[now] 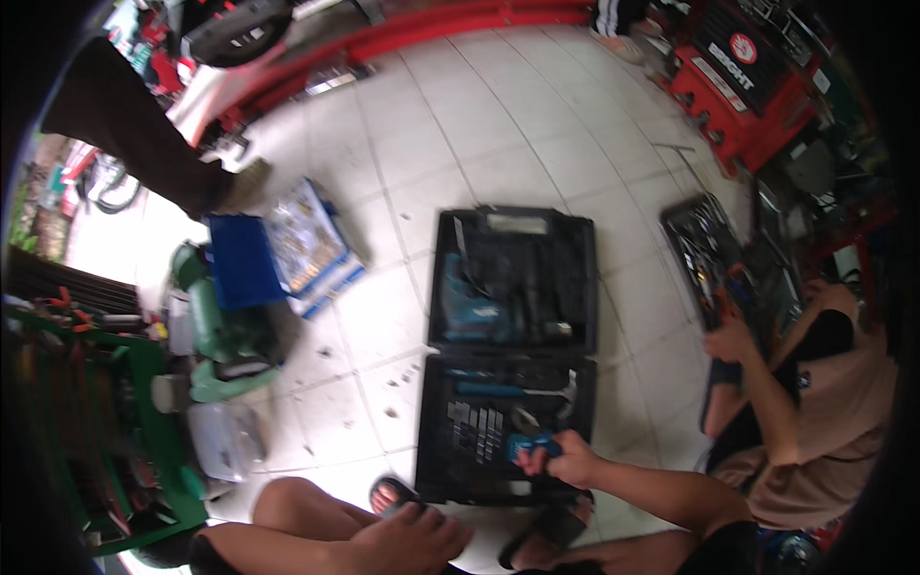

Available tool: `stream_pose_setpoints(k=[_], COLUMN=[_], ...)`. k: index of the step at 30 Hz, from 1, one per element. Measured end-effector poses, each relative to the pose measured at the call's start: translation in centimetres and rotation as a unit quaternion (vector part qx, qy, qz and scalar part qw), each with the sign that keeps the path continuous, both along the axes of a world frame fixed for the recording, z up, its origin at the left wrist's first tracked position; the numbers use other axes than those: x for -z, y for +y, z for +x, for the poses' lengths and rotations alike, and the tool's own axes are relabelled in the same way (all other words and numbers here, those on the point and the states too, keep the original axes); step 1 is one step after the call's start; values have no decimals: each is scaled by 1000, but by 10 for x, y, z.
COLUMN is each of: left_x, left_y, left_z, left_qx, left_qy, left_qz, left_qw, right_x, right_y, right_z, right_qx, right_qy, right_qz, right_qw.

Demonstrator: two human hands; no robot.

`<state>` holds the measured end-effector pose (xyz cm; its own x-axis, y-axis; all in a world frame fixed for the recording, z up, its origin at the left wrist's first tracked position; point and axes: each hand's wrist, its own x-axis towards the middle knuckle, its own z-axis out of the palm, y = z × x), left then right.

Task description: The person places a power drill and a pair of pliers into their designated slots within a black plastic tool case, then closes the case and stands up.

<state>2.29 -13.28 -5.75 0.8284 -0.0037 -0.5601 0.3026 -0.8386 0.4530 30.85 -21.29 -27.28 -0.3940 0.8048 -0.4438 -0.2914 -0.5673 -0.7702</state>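
A black plastic tool case (pixel 503 345) lies unfolded on the floor in front of me. Over its near half, my right hand (pixel 571 460) grips a small blue tool (pixel 523 444), too blurred to name exactly. Left of this hand sit several rows of small metal bits or sockets (pixel 478 428). A claw hammer with a blue handle (pixel 492 389) lies across the case above them. In the far half rests a teal power drill (pixel 481 316), partly in shadow. My left hand (pixel 417 535) hangs by my knee, back upward; its fingertips are blurred, and whether it holds anything is unclear.
At right, another person's hand (pixel 729 341) reaches over a black tool tray (pixel 697 244). A red tool cabinet (pixel 762 108) stands behind. To the left are a blue-and-white organizer box (pixel 309 237), a green power machine (pixel 208 316) and a green rack (pixel 154 431). Someone's leg (pixel 144 136) is farther left.
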Motion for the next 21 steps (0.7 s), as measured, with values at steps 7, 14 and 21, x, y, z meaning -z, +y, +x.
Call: stream_pose_setpoints(k=[7, 14, 21], left_x=[7, 2, -4], left_y=[-2, -15, -22], left_z=[0, -6, -6], left_qx=[26, 5, -1], left_qy=[-19, -24, -11], left_qz=[36, 33, 36], left_qw=[999, 999, 999], right_x=[20, -26, -23], right_y=[4, 27, 23], right_z=[11, -12, 1], right_qx=[16, 29, 75], right_qy=[35, 9, 92], right_qz=[18, 1, -94], right_qw=[999, 1000, 988])
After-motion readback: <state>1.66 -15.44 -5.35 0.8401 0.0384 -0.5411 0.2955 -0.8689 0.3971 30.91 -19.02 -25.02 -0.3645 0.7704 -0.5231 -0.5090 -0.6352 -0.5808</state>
